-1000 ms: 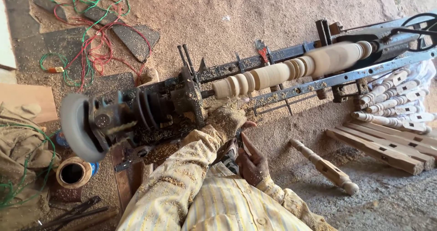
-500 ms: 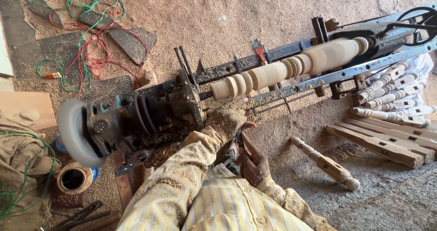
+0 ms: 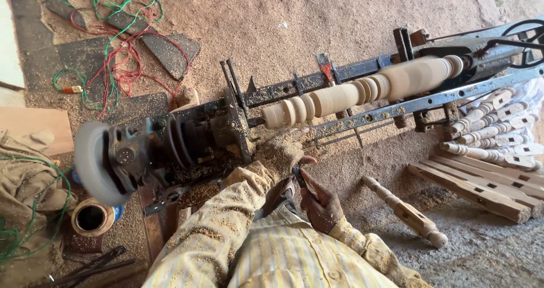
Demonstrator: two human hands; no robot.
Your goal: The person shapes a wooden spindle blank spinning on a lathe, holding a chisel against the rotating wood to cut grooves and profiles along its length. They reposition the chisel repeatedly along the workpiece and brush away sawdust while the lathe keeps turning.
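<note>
Your two hands meet on a dark turning tool (image 3: 299, 177), just below the headstock end of the lathe (image 3: 317, 104). Your left hand (image 3: 281, 155), coated in sawdust, is curled over the tool near the lathe bed, fingers closed around it. Your right hand (image 3: 322, 202) grips the tool's lower part, fingers wrapped shut, close to your chest. Most of the tool is hidden between your hands, so its tip cannot be made out.

Just above your left hand, the pale wooden spindle (image 3: 362, 89) is mounted lengthwise between the lathe's ends, its beads and coves blurred. It runs up and to the right toward the tailstock. To the left of your hands sit the dark motor and pulleys (image 3: 170, 149), with a blurred grey wheel (image 3: 93, 163) at the far left end.

On the sawdust-covered floor (image 3: 317, 21), a finished turned leg (image 3: 405, 211) lies alone to the right of your right hand. Farther right, a stack of turned legs (image 3: 493, 126) lies beside a row of square wooden blanks (image 3: 481, 189). At upper left, red and green wires (image 3: 113, 55) tangle over dark slabs. A small round tin (image 3: 90, 217) stands at lower left, below the wheel.
</note>
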